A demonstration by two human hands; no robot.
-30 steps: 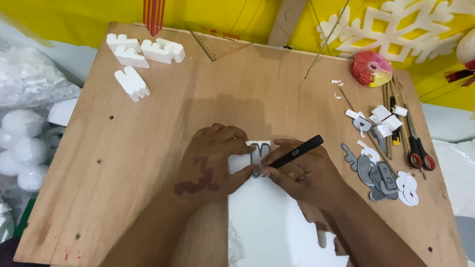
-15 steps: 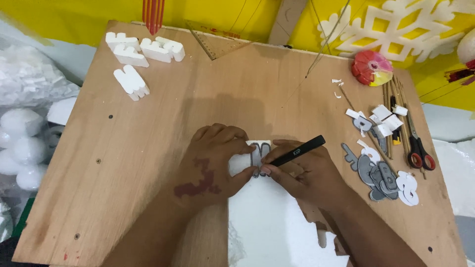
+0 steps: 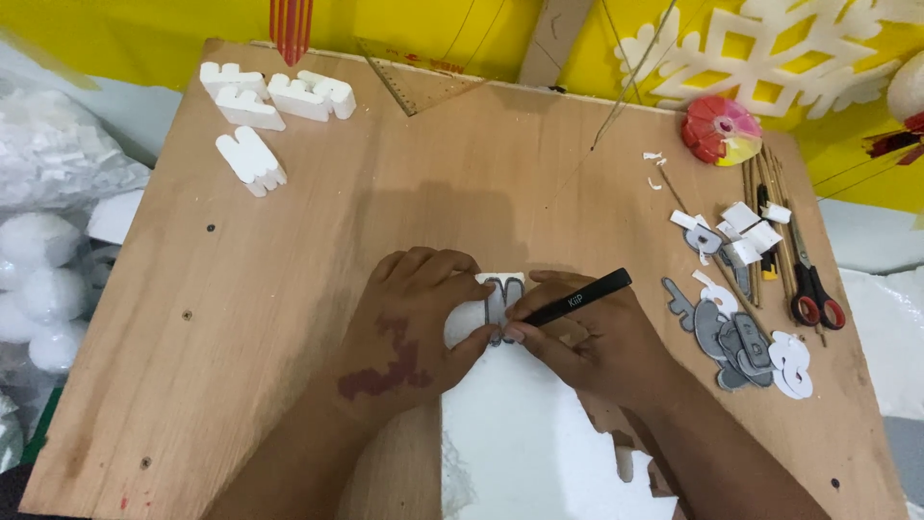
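Left hand presses flat on a small grey letter template, fingers spread and pinning it to a white foam sheet; the right hand grasps a black pen, its tip at the template's edge. By size: the tilted plywood worktop carries everything, with the foam sheet at its near edge under both hands. Beyond the far edge, a yellow wall holds a white snowflake cut-out. At the left lies a clear bag of white foam scraps beside foam balls. Blocky white foam letters sit at the far left corner. To the right are grey and white cut letter shapes, red-handled scissors and a red and yellow disc. Since a second ago both hands have barely shifted; the pen holds the same slant.
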